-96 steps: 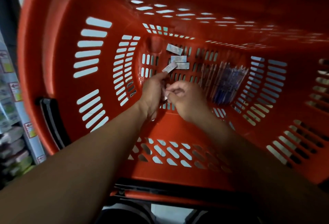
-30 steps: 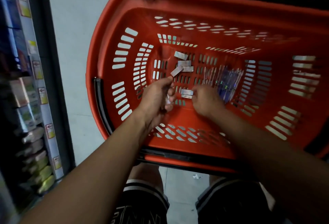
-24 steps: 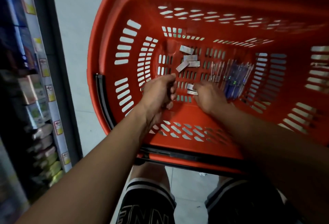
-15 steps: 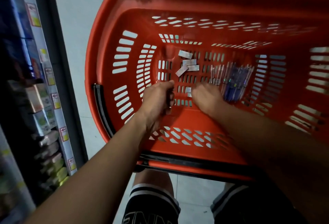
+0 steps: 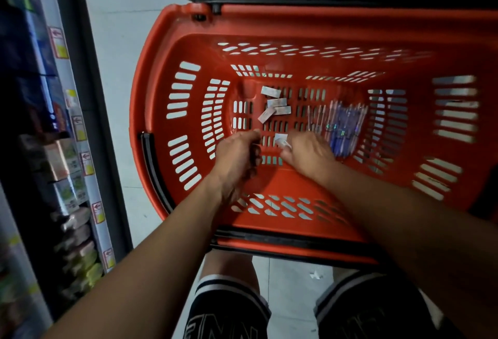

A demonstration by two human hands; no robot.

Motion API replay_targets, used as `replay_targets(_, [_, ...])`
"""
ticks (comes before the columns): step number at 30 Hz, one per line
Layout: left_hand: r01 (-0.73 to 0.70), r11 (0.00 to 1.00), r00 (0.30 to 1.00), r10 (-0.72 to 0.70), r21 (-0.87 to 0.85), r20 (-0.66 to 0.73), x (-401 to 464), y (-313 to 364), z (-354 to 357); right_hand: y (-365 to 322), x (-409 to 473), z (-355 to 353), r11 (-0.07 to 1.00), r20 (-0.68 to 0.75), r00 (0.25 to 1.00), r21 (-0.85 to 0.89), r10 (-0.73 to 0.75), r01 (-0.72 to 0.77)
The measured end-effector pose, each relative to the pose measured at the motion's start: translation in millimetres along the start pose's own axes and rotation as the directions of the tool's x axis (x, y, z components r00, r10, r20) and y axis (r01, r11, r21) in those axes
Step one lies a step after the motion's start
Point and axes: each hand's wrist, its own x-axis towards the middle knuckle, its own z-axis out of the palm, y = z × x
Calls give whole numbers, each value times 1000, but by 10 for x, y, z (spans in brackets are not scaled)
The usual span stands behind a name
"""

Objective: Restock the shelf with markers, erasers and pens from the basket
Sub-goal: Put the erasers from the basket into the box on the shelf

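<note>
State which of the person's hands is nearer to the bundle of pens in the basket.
Right. The right hand lies just beside the pens, nearly touching them. The left hand is farther off, beyond the right hand, toward the basket's other end.

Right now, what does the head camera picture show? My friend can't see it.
Two bare hands reach into an orange plastic basket: the right hand pinches a small white wrapped eraser, the left hand is curled beside it. Four more erasers and a bunch of blue pens lie on the basket floor.

The left hand (image 5: 237, 154) hides its curled fingers' contents; the basket (image 5: 151, 90) is possibly cut off rightward.
</note>
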Motion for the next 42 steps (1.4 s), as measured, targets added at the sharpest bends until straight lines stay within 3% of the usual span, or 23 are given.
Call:
replay_targets(3, [-17,1000,1000,17,20,-12,-156,74,-18,-68,-333,-225,977,-89,996,214,-5,24])
replay_targets(5, [-32,996,999,34,81,-27,-303,125,-19,-171,-593,-404,921,-152,986,389,67,-2])
replay_targets(8, [-52,981,998,57,187,-25,-618,215,-13,-368,-1033,-717,757,-145,971,652,191,-52])
replay_targets(11, [-137,954,990,120,267,78,-1092,321,21,-535,-1520,-1093,534,-67,972,843,227,-66])
replay_targets(19, [-441,883,880,390,161,270,-2545,789,132,-794,-2641,-2173,420,-141,980,905,139,70])
replay_targets(23, [-530,839,833,485,127,267,-3114,960,140,-924,-3044,-2591,373,-173,984,917,43,145])
replay_targets(26, [-593,797,795,555,115,244,-3443,990,100,-1049,-3323,-2771,448,-242,970,864,-27,228])
replay_targets(30, [-689,713,714,640,127,283,-3833,963,-1,-1237,-3683,-2860,706,-369,928,646,-46,291])
replay_targets(32, [-745,646,661,679,168,321,-3971,945,-69,-1333,-3873,-2876,774,-423,904,553,-59,309])
replay_targets(36, [-809,530,586,692,253,422,-4122,889,-293,-1546,-4245,-2747,846,-551,833,427,-37,320])
replay_targets(42, [-875,356,485,615,330,622,-4325,801,-659,-1990,-4779,-2221,866,-677,722,439,144,239])
